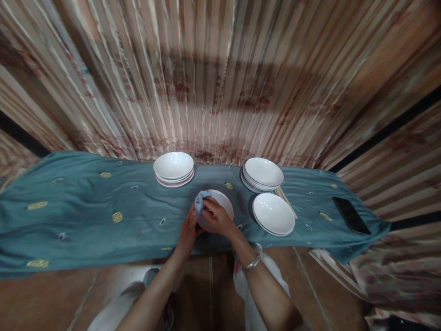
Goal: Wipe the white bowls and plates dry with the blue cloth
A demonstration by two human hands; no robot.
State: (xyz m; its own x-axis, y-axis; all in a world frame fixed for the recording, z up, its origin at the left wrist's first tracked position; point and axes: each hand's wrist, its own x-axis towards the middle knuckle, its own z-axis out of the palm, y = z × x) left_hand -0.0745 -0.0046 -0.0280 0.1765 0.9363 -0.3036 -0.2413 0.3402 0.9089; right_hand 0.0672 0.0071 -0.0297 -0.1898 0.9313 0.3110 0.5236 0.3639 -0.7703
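Observation:
A white plate with a red rim [225, 204] is held over the near middle of the table. My left hand [188, 228] grips its left edge, with the fingers partly hidden beneath it. In my right hand [216, 216] a crumpled light-blue cloth [200, 201] is bunched, pressed against the plate's upper left rim. A silver bangle circles the right wrist.
A stack of white plates [174, 165] stands at the back left. Another stack [263, 172] is at the back right, with two or so white plates [274, 214] in front. Beside them lie wooden chopsticks [287, 202]. A black phone [350, 215] rests at the right on the green tablecloth [86, 207].

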